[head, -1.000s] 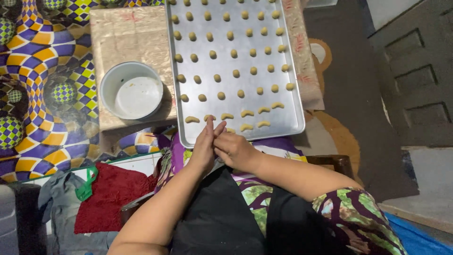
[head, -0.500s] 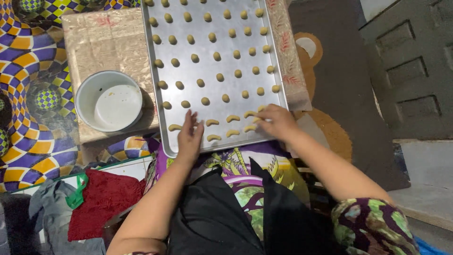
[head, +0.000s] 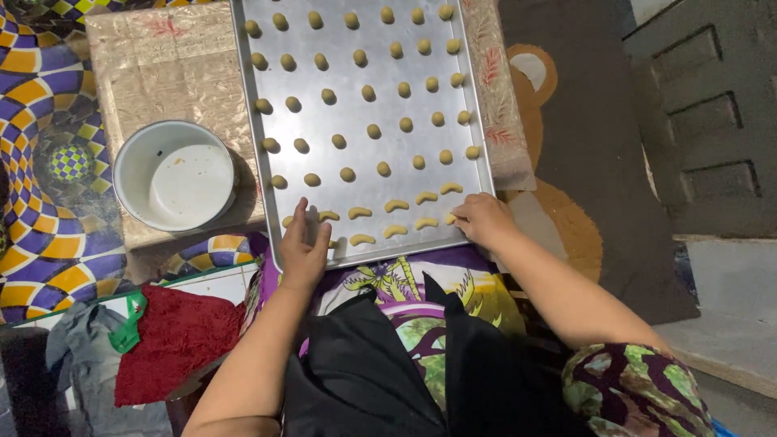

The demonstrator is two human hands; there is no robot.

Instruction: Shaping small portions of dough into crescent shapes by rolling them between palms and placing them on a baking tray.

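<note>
Both hands down at the near edge of the baking tray (head: 324, 154)

Left hand (head: 303, 247) lies flat with fingers spread on the tray's front left corner, gripping nothing; right hand (head: 483, 218) has fingertips pinched on a crescent dough piece (head: 451, 218) at the front right, next to the other crescents, white bowl (head: 174, 176) off to the left

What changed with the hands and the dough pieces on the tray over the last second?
The right hand parted from the left and moved right along the baking tray, now at the right end of the crescent-shaped dough pieces. The left hand spread flat on the tray's near edge. Whether either has a grip on a piece cannot be told. The round pieces and white bowl stayed put.
</note>
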